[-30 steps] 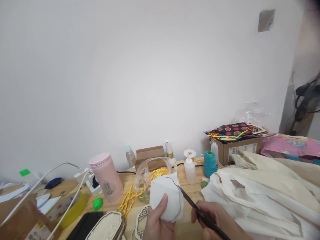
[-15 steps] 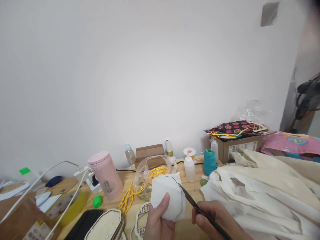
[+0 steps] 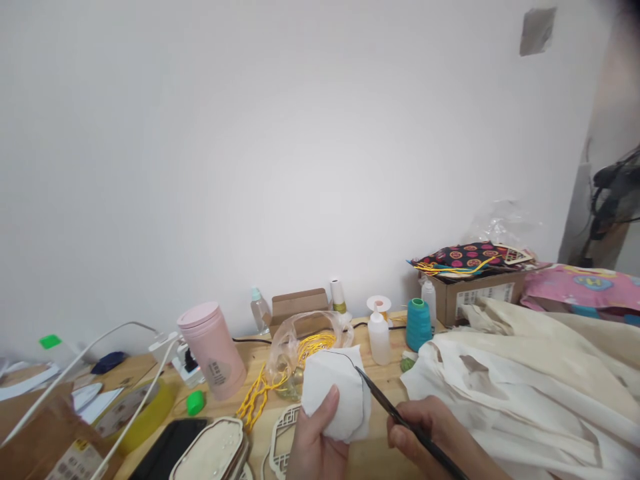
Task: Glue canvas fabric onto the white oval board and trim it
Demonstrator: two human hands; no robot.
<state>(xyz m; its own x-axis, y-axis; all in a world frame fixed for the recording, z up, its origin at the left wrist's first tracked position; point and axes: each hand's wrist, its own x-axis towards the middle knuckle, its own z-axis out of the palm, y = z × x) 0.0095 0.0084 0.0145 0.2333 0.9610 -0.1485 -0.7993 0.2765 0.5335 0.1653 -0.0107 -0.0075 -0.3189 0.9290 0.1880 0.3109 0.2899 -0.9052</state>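
My left hand (image 3: 320, 437) grips a small stack of white fabric pieces (image 3: 334, 383), its thumb lying across the front. The pieces have angled, uneven edges, and a thin dark curved line runs over the upper part of the front one. In my right hand (image 3: 425, 427) is a slim black pointed tool (image 3: 384, 402), held with closed fingers along its shaft. Its tip meets the fabric at the upper right, by the end of the dark line. Whether it is a pair of scissors, tweezers or another tool I cannot make out.
Left of my hands are a pink tumbler (image 3: 213, 353), a black phone (image 3: 167, 450), cream frames (image 3: 210, 450) and yellow tape (image 3: 133, 417). Behind them lie yellow cord (image 3: 317, 343), a squeeze bottle (image 3: 379, 340) and a teal thread cone (image 3: 419, 327). Cream fabric (image 3: 515, 387) is heaped right.
My right hand has shifted very slightly to the right, while the tool's tip stays at the fabric's upper right. My left hand and the fabric look the same.
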